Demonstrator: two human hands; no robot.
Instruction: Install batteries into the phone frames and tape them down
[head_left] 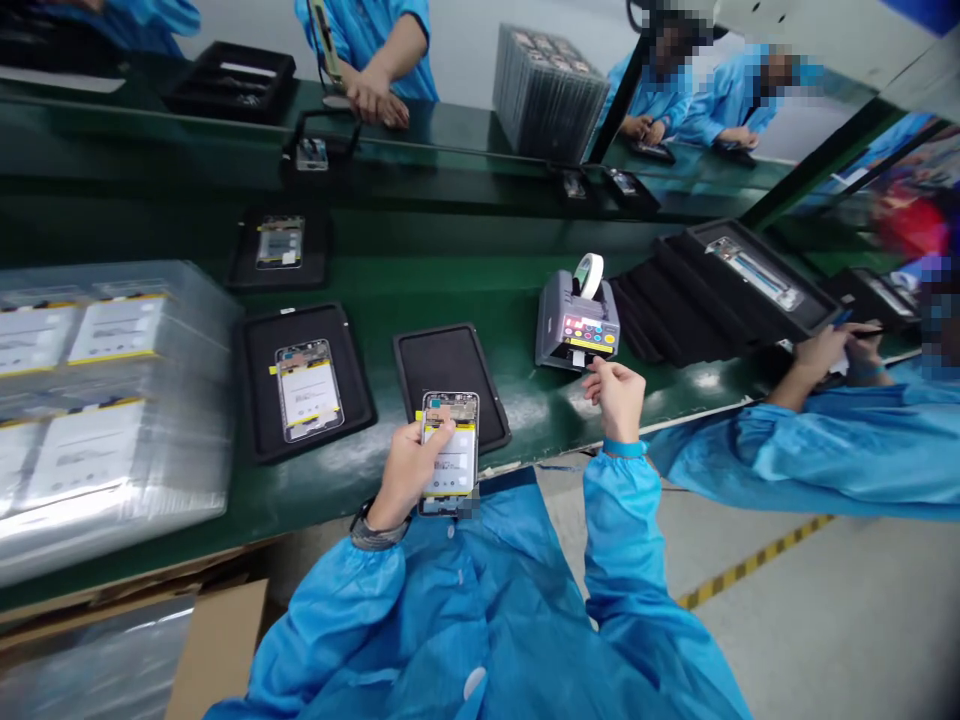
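My left hand (412, 460) is closed around a smartphone without its back cover (452, 465), thumb across its front. The phone's white battery and upper circuit board show. It is held over the near edge of a black tray (442, 355). My right hand (619, 395) is at the front of a grey tape dispenser (576, 320), thumb and forefinger pinched by the short white tape end (578, 358). Whether tape is between the fingertips I cannot make out. A white tape roll (589, 275) sits on top of the dispenser.
Another opened phone (309, 390) lies in a black tray to the left. Clear plastic trays of batteries (112, 400) are stacked at far left. Black trays (690, 290) lean in a stack at right, beside a co-worker's sleeve (825, 430). A conveyor (450, 180) runs behind.
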